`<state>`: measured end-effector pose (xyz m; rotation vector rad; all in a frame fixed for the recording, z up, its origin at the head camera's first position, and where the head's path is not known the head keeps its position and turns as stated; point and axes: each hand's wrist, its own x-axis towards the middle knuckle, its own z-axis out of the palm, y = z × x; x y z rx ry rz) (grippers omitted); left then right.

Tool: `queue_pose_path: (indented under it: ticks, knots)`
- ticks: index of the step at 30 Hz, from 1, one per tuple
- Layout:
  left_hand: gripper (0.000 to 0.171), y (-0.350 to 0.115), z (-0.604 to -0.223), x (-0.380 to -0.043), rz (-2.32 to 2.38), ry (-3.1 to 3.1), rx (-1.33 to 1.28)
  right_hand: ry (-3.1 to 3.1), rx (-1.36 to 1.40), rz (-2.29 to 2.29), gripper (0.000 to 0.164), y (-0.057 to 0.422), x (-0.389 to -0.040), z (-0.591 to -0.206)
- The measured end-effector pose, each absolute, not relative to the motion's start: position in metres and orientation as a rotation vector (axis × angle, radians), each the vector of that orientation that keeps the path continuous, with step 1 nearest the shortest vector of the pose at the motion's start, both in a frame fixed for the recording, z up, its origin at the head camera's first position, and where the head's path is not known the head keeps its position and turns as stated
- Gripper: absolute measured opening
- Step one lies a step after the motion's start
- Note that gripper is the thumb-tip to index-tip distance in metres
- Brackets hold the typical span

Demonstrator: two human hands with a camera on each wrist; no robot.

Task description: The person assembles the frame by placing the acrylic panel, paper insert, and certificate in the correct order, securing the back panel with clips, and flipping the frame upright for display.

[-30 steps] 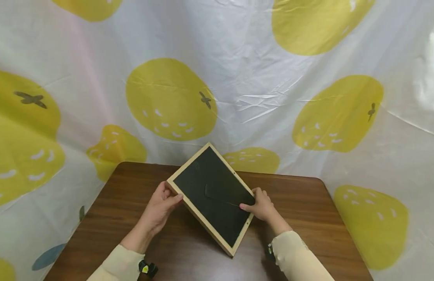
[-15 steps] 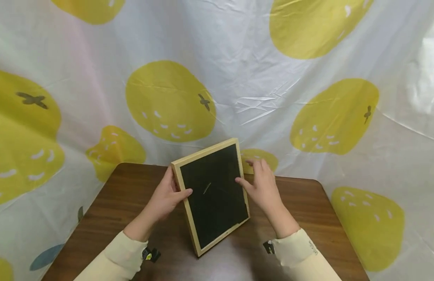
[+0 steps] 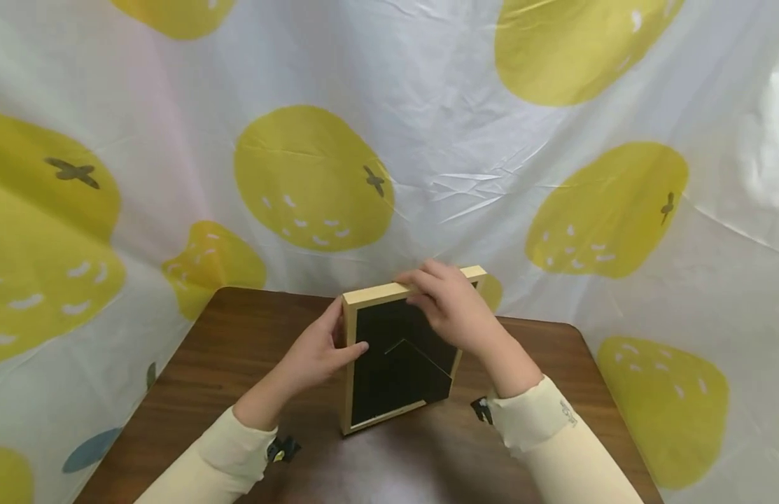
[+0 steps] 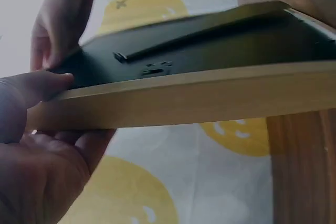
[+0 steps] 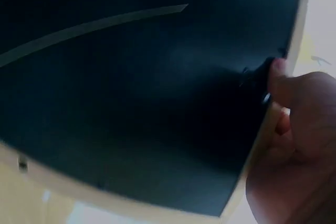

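Note:
A picture frame [image 3: 389, 381] of pale wood with a black back stands nearly upright over the table, its back toward me. Whether its lower edge touches the tabletop I cannot tell. My left hand [image 3: 316, 353] grips the upper left side, with the thumb on the back and the fingers behind. At the top edge, my right hand [image 3: 458, 304] holds the frame, and its thumb lies on the back panel in the right wrist view. A narrow black stand flap [image 4: 210, 35] and a small metal hanger [image 4: 157, 68] show on the back in the left wrist view. The front is hidden.
Beneath is a brown wood-grain table [image 3: 553, 406] with rounded far corners. A white curtain [image 3: 439, 126] printed with yellow fruit hangs close behind it and along both sides.
The frame has turned from a diagonal tilt to nearly upright. My right hand has left its lower right side and moved up to the top edge; my left hand has kept its hold.

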<state>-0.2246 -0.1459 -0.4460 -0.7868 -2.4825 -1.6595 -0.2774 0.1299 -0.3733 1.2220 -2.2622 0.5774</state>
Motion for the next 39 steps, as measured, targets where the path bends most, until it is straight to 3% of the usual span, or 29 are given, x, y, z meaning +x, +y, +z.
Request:
queue_pose_path:
  ticks: [6,12,18,23,33,39]
  knots:
    - [0.063,-0.150,-0.469,-0.226,-1.572,-2.565,-0.830,-2.289,1.070,0.821,0.035,0.143,-0.264,-0.372]
    - [0.058,-0.157,-0.504,-0.231,-1.451,-2.652,-0.855,-2.225,0.766,0.940,0.035,0.166,-0.257,-0.377]
    - [0.047,-0.175,-0.530,-0.242,-1.183,-2.723,-0.603,-2.160,0.468,1.227,0.032,0.191,-0.253,-0.395]
    - [0.032,-0.190,-0.529,-0.249,-1.241,-2.673,-0.435,-2.101,0.295,1.504,0.032,0.211,-0.251,-0.417]
    - [0.037,-0.198,-0.510,-0.250,-1.610,-2.418,-0.383,-2.098,0.085,1.768,0.033,0.220,-0.248,-0.488]
    - [0.054,-0.204,-0.517,-0.254,-1.562,-2.350,-0.341,-2.110,0.072,1.805,0.033,0.212,-0.244,-0.519]
